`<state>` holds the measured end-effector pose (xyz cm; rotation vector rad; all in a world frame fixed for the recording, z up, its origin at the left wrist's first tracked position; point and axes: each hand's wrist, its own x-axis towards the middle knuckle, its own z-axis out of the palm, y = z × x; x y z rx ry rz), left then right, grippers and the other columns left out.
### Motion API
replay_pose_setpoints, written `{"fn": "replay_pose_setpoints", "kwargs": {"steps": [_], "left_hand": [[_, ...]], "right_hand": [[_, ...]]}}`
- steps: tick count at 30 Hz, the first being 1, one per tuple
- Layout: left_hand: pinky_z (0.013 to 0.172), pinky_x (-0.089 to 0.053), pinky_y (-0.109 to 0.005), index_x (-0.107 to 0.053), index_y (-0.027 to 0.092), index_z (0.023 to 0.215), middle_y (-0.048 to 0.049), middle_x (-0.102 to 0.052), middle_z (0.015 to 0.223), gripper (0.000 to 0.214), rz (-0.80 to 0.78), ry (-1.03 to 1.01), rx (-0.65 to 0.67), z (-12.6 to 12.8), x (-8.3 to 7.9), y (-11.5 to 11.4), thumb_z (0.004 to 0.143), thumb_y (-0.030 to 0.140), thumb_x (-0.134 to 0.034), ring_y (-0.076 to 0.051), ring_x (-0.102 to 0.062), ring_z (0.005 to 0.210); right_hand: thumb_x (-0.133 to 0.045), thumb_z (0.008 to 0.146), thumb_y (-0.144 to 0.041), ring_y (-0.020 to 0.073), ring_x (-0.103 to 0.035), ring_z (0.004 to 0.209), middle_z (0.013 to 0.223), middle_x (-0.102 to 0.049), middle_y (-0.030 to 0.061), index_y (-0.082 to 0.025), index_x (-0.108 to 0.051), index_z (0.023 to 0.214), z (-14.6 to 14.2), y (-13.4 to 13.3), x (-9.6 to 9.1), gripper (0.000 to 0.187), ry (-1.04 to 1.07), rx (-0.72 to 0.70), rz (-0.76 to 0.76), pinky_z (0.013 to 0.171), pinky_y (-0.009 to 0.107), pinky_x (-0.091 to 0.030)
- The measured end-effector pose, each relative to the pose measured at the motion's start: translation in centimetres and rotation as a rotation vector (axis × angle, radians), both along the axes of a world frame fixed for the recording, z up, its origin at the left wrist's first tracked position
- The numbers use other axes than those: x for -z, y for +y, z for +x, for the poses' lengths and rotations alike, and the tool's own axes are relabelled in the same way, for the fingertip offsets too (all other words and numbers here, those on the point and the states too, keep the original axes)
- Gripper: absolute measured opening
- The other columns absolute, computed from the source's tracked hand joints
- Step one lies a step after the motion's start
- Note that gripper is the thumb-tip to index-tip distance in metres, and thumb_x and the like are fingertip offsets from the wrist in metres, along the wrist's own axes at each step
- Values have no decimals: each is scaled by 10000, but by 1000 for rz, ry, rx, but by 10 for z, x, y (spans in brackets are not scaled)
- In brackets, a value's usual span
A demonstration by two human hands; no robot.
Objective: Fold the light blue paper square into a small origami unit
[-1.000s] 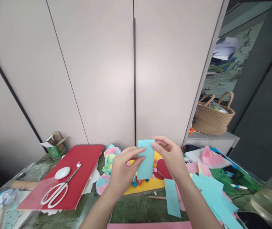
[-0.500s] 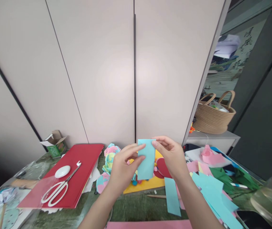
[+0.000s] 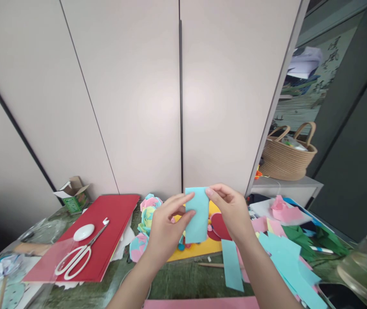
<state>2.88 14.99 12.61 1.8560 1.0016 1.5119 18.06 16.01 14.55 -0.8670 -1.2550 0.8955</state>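
Note:
A light blue paper rectangle (image 3: pixel 198 219) is held upright above the table, in front of a yellow sheet (image 3: pixel 214 245) with a red round piece. My left hand (image 3: pixel 168 223) grips its left edge between thumb and fingers. At the upper right corner my right hand (image 3: pixel 230 206) pinches the same paper between thumb and forefinger. Some fingertips are hidden behind the paper. Below my right wrist a blue paper strip (image 3: pixel 232 266) lies on the table.
White-handled scissors (image 3: pixel 80 253) and a white oval object (image 3: pixel 83 232) lie on a red folder (image 3: pixel 114 223) to the left. Paper flowers (image 3: pixel 146 221) stand behind my left hand. Blue paper pieces (image 3: pixel 286 262) pile up at right, near a glass jar (image 3: pixel 363 266). Pink paper (image 3: pixel 199 303) lies in front.
The whole view has shifted very slightly. Both hands keep their hold on the blue paper, nearly still.

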Motion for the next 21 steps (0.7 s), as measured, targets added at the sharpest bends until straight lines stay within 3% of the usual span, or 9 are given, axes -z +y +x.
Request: {"fn": "replay_pose_setpoints", "kwargs": {"steps": [10,15,21], "left_hand": [[667,-469,-213,-576,277,1067,-26,-558,1046,359,-6,19,-2,0,-1,-2,724,169,-562,-81,-534,697],[665,-470,-211,-565,294,1078,-15,-555,1064,384,11,61,-29,1,-2,-3,720,157,-561,-61,-519,641],[701,-467,-225,-566,263,1087,-34,-575,1016,377,17,69,-30,1,-3,-4,723,164,-560,-89,-536,710]], "right_hand": [[-586,720,-321,101,-543,594,625,-613,-12,-158,-594,685,-1,-1,0,167,-24,40,18,572,199,-428],[-573,731,-328,117,-546,582,608,-611,3,-151,-598,689,1,-2,2,183,-107,136,60,573,225,-430],[-553,743,-325,115,-527,557,578,-578,-4,-156,-577,675,-3,-4,3,183,-143,186,96,557,231,-418]]}}
